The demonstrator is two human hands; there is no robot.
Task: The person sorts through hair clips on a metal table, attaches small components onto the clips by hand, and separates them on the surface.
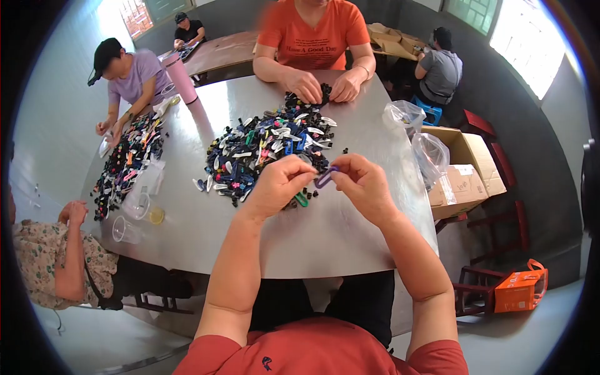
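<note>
Pinching a purple clip [324,179] between thumb and fingers, the right hand [365,189] holds it at the near edge of the clip pile [240,156], presumably leaving its free end accessible to the left hand [277,186], whose fingertips meet beside it, on what cannot be told. Beyond the pile, an orange T-shirt [312,56] reads "Have A Good Day"; to the pile's right, a cardboard box [459,190] bears illegible marking.

"Have A Good Day" across an orange T-shirt [314,37]
</note>
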